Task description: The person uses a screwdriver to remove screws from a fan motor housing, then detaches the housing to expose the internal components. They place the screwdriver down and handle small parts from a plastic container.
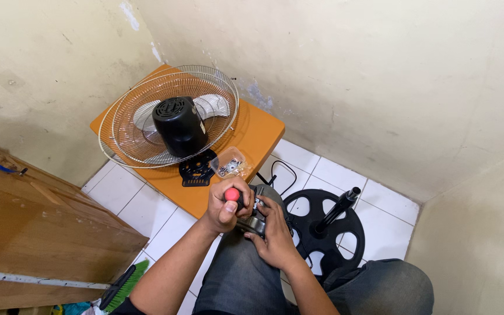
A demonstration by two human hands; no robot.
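My left hand point(224, 209) is closed around a screwdriver with a red-tipped handle point(232, 194), held upright over my lap. My right hand point(270, 228) grips a dark grey fan part point(256, 217) just beside it, resting on my knee; most of that part is hidden by my fingers. On the orange table point(258, 135) ahead lies a fan head: a black motor housing point(179, 125) inside a wire guard point(167, 116) with pale blades. A black perforated plate point(196, 171) and a clear bag of screws point(230, 165) lie at the table's near edge.
A black round fan base point(345, 227) with an upright pole point(337, 210) stands on the white tiled floor at right. A black cable point(281, 175) loops near the table. A wooden cabinet point(36, 227) fills the left, with a green brush point(125, 283) below. Walls close in behind.
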